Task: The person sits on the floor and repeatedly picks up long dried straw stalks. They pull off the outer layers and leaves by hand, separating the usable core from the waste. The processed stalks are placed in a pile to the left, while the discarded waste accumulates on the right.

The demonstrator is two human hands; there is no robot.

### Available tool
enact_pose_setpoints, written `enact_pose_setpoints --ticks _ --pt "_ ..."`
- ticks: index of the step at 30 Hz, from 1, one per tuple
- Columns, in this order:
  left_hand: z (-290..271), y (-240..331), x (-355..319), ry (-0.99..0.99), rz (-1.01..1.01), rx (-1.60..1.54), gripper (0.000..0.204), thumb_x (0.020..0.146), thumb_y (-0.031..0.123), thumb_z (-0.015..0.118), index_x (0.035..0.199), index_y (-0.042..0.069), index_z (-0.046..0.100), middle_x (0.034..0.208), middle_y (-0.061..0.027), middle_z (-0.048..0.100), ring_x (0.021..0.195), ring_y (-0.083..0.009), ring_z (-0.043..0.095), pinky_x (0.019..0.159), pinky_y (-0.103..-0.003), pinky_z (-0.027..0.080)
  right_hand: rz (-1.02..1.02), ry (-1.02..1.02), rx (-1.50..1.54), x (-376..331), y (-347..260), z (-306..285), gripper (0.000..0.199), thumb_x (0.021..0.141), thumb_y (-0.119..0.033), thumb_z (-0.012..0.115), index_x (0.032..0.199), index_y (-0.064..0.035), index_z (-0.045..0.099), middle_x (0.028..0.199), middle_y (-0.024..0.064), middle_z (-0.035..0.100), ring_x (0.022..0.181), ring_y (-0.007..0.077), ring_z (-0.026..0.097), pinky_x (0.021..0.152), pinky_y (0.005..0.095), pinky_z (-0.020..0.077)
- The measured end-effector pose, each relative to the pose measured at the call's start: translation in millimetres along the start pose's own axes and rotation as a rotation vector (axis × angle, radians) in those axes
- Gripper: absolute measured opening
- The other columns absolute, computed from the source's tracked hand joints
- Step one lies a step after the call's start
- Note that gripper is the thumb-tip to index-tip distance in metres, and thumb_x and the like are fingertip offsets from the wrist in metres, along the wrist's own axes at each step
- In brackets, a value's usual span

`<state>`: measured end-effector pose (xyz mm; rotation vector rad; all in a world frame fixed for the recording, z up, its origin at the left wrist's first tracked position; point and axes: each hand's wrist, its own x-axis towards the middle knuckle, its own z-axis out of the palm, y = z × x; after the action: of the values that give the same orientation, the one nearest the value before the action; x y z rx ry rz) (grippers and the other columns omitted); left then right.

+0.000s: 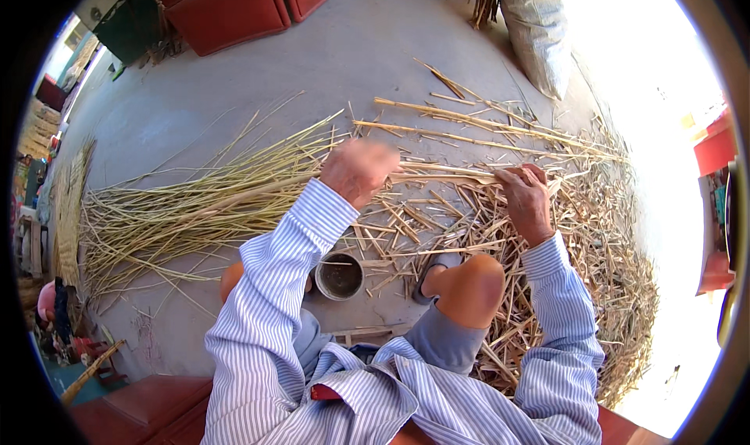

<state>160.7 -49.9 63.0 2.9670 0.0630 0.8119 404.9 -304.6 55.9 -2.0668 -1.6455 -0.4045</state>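
Straw-coloured stalk (447,175): left hand (358,171) and right hand (527,203) grip it; stem bundle (183,207) looks finished, loose stalks (461,117) unworked.

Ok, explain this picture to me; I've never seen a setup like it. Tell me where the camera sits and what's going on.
There is no machine here, just a person's bare hands. The camera is worn on the head and looks down; its wide fisheye lens bends straight edges. The left hand and right hand hold pale, dry stalks stretched between them. On the grey floor, long yellow-green stems lie to the left, and a heap of broken bits to the right. Nearer the body stands a round dark bowl.
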Motion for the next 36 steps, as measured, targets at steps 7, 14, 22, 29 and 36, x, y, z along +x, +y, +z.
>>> enact_pose_setpoints --ticks 7,14,22,29,36 --pt "-77 18 -16 0.054 -0.184 -0.025 0.02 0.087 0.026 0.069 0.082 0.007 0.066 0.073 -0.0113 0.064 0.067 -0.0309 0.063 0.057 -0.041 0.049 0.886 0.815 -0.001 -79 90 -61 0.026 0.091 -0.019 0.066 0.104 0.0027 0.067 0.097 0.017 0.069 0.091 0.0289 0.065 0.082 0.0367 0.0489" --pt "-95 57 2 0.03 -0.303 -0.096 0.026 0.087 0.03 0.069 0.082 0.005 0.065 0.075 -0.0123 0.065 0.067 -0.0319 0.064 0.058 -0.043 0.048 1.064 0.051 1.304 -59 -8 -47 0.062 0.093 -0.026 0.066 0.139 0.0071 0.04 0.121 0.0149 0.061 0.107 0.021 0.064 0.077 0.027 0.0541" --pt "-103 61 -5 0.043 -0.221 -0.034 0.02 0.083 0.026 0.072 0.085 0.006 0.067 0.079 -0.0107 0.066 0.072 -0.0304 0.064 0.059 -0.041 0.049 0.797 0.239 1.943 30 -49 4 0.02 0.098 -0.024 0.061 0.099 -0.0045 0.065 0.092 0.0063 0.07 0.076 0.0128 0.066 0.065 0.0233 0.0569" --pt "-70 41 -20 0.232 0.047 0.282 0.013 0.075 0.013 0.069 0.088 0.013 0.066 0.073 -0.006 0.059 0.069 -0.0261 0.06 0.061 -0.041 0.05 0.859 0.259 1.877 40 -49 29 0.014 0.096 -0.019 0.063 0.098 -0.0053 0.065 0.095 0.0079 0.071 0.079 0.0134 0.069 0.065 0.0223 0.0597" --pt "-72 57 -15 0.278 -0.122 0.157 0.011 0.076 0.015 0.073 0.085 0.012 0.068 0.075 -0.0035 0.064 0.07 -0.0231 0.061 0.065 -0.04 0.047 0.972 0.224 1.824 47 -57 38 0.017 0.094 -0.021 0.066 0.096 -0.0043 0.066 0.086 0.006 0.069 0.074 0.0126 0.068 0.06 0.0211 0.0572"
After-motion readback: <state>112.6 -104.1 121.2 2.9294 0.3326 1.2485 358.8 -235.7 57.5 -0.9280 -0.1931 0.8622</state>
